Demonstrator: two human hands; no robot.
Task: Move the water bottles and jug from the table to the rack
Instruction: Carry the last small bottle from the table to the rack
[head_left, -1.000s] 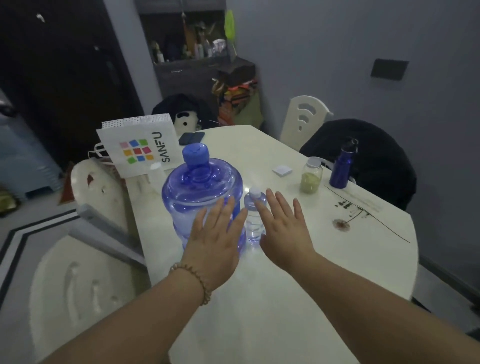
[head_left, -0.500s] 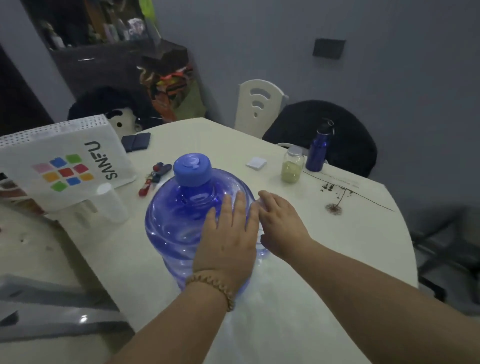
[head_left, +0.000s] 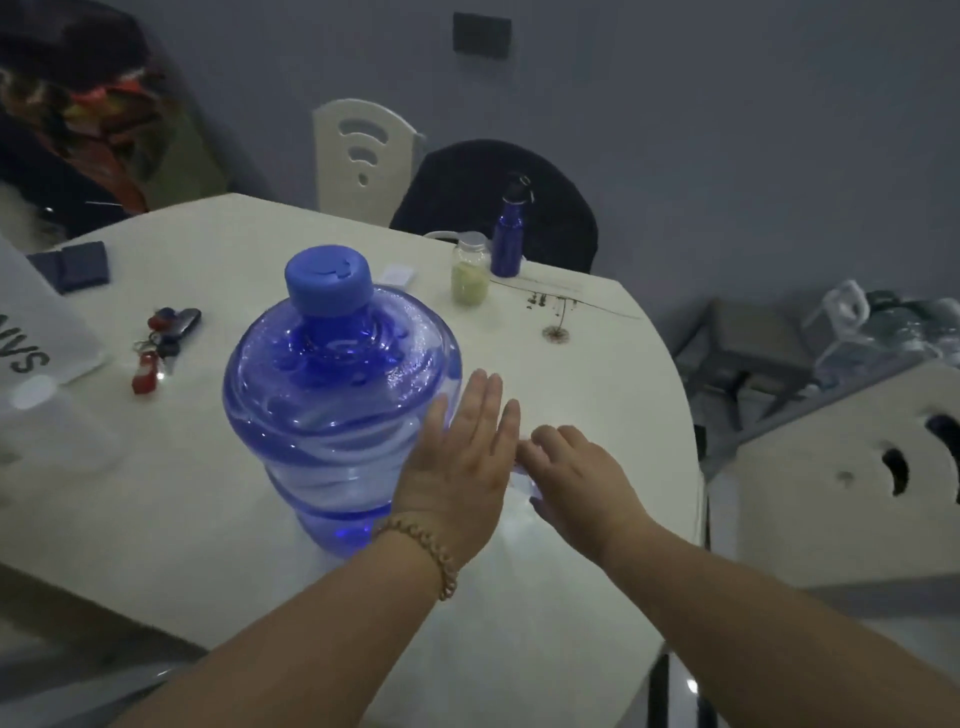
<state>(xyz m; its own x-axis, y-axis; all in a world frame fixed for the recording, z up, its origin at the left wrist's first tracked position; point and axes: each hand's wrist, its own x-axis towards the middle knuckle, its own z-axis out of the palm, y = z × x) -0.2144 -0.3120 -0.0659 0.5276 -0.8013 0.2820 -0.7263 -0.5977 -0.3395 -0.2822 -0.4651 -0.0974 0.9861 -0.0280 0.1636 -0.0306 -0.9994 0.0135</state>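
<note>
A large translucent blue plastic water jug (head_left: 340, 410) with a blue cap stands on the white tabletop (head_left: 582, 374). Left fingers (head_left: 483, 400), flat and open, are pressed against its side. Right fingers (head_left: 545, 447) are curled over a small clear bottle (head_left: 522, 480), the grip hidden. The jug is judged heavy and slippery, best held two-handed.

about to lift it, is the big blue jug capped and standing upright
Yes, capped and upright. The jug stands on its base on the table, and its blue cap sits on the neck, pointing up.
</note>
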